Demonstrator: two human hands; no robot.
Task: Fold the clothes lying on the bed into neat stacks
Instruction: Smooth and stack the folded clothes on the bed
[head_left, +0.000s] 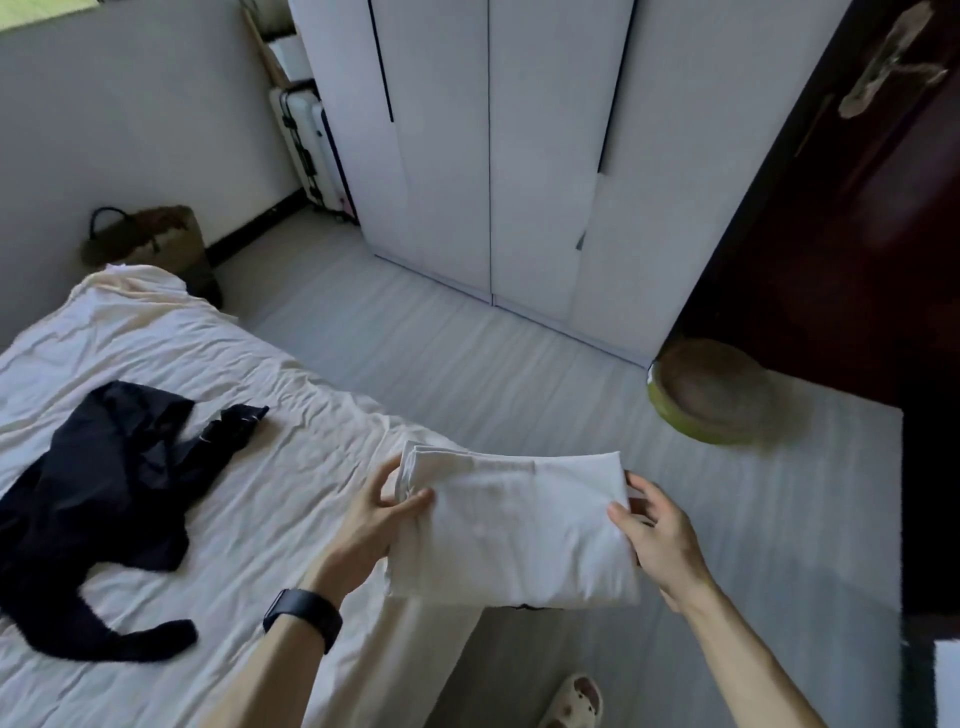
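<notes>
A folded white garment (519, 525) is held in the air over the bed's right edge, between both hands. My left hand (371, 519) grips its left side, thumb on top and fingers underneath. My right hand (657, 530) pinches its right side the same way. A dark navy garment (98, 499) lies crumpled and unfolded on the left part of the bed (249, 395), which is covered by a wrinkled cream sheet. A black watch sits on my left wrist.
White wardrobe (493, 156) stands ahead across the pale floor. A green round basin (711, 389) sits on the floor by a dark door (841, 208). A woven bag (150, 244) and a suitcase (311, 150) are at the wall. A slipper (574, 701) is beside the bed.
</notes>
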